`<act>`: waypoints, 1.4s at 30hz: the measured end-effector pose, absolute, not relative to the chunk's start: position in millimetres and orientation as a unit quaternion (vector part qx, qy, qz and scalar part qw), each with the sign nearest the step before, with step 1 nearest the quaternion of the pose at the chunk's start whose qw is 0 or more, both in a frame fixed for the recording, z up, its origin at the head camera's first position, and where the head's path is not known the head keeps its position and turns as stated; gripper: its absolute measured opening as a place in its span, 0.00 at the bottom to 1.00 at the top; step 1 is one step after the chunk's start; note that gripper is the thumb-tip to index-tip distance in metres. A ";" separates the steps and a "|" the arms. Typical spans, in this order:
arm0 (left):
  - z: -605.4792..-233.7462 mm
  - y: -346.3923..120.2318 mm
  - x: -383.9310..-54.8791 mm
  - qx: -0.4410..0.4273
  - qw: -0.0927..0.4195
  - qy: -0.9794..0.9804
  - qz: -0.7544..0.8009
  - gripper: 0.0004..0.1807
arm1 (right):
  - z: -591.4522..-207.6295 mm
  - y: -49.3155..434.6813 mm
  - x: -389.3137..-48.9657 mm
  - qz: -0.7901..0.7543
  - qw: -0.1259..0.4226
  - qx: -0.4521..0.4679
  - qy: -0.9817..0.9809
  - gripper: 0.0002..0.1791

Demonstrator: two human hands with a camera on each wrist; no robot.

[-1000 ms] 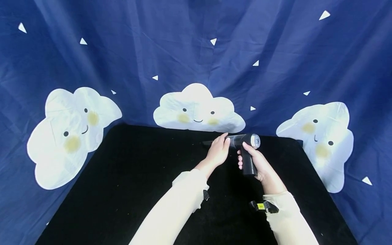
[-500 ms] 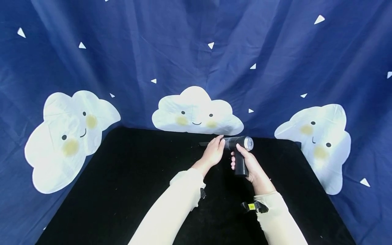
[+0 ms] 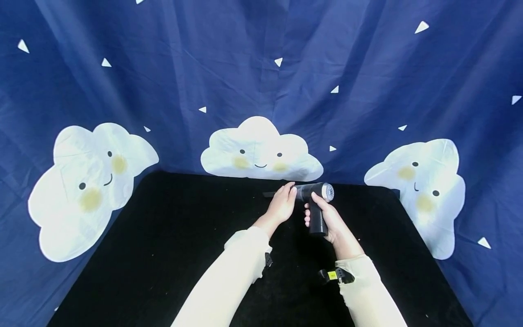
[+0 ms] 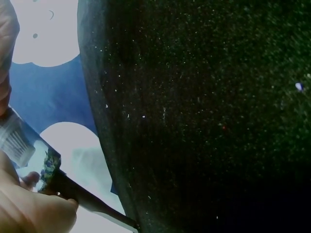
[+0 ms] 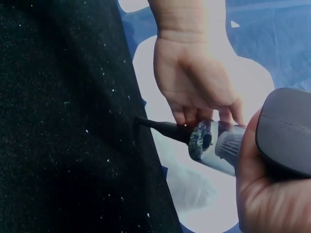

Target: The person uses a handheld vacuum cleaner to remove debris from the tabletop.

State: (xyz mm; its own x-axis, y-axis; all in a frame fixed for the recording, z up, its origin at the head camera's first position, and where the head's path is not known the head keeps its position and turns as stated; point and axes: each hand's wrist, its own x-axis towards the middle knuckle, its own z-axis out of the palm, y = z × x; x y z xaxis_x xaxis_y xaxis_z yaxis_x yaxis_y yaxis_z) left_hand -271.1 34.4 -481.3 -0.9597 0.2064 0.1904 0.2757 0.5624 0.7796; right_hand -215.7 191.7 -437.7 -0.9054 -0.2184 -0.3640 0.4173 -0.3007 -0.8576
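Note:
My right hand (image 3: 333,222) grips the black pistol handle (image 3: 317,221) of a handheld vacuum cleaner (image 3: 315,188) with a silver rear end, held sideways near the back of the black surface. My left hand (image 3: 282,204) holds the front part, its thumb near the clear dust cup (image 5: 221,158). A pleated filter and a band of clumped debris show through the cup in the right wrist view. The slim black nozzle (image 5: 165,128) points left, its tip close over the black cloth. In the left wrist view, the nozzle (image 4: 92,200) passes beyond the left hand (image 4: 34,213).
A black cloth-covered surface (image 3: 184,254) spreads under both arms, dotted with small pale specks. Behind it hangs a blue curtain (image 3: 229,59) with white smiling clouds and small triangles. A dark device with a yellow label (image 3: 332,275) is strapped at the right wrist.
Both hands and the vacuum cleaner have shifted slightly left in the head view. The background has moved a little left and down too, and both hands keep their holds.

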 end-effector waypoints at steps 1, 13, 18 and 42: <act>-481.9 33.5 -271.1 -0.133 0.038 -0.883 -0.448 0.26 | -437.8 190.8 -216.2 -0.802 0.203 0.088 0.556 0.22; -481.7 22.2 -268.0 -0.101 0.051 -0.886 -0.451 0.26 | -439.2 179.2 -221.0 -0.806 0.238 0.073 0.538 0.23; -475.1 16.7 -262.8 -0.100 0.055 -0.886 -0.450 0.25 | -439.4 175.6 -222.0 -0.806 0.244 0.070 0.535 0.23; -467.7 -13.2 -269.7 -0.075 0.052 -0.894 -0.439 0.26 | -444.8 144.5 -234.2 -0.823 0.252 0.061 0.505 0.24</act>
State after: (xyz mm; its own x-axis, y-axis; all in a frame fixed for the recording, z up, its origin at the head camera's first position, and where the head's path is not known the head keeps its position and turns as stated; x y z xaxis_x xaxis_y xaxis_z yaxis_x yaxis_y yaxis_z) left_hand -269.7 -13.2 -467.7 -0.9832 0.0879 0.1597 0.1802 0.6025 0.7775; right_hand -234.2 144.5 -444.8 -0.8657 -0.3535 -0.3545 0.4762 -0.3634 -0.8007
